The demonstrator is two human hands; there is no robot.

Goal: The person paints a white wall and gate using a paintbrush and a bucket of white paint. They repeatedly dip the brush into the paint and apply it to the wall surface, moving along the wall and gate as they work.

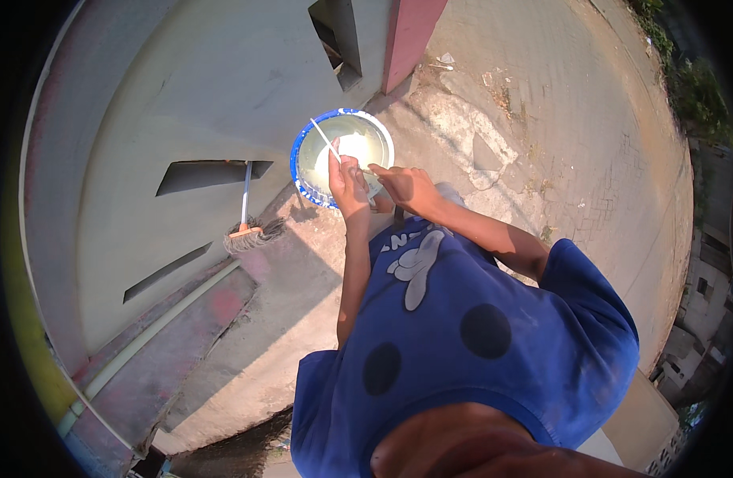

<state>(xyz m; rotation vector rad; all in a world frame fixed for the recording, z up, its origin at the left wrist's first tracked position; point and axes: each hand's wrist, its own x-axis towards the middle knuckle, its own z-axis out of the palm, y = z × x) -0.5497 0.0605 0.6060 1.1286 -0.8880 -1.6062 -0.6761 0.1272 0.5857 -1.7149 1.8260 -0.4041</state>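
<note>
Closest to the camera, the person's blue shirt (462, 334) fills the lower frame, and both bare forearms reach away from it toward a bucket. Just beyond, the left hand (346, 185) is clenched around a thin white stick (325, 139), which rises at a slant up and to the left of that grip, over the bucket's opening. Beside it, to the right and almost touching, the right hand (406, 187) rests at the bucket's near rim; whether its grip is closed on anything I cannot tell. Directly beyond both grips stands the blue-rimmed bucket (300, 151), holding pale liquid, on the concrete floor (302, 287). Farther left of the grips, a broom (247, 231) leans against the grey wall (183, 95).
</note>
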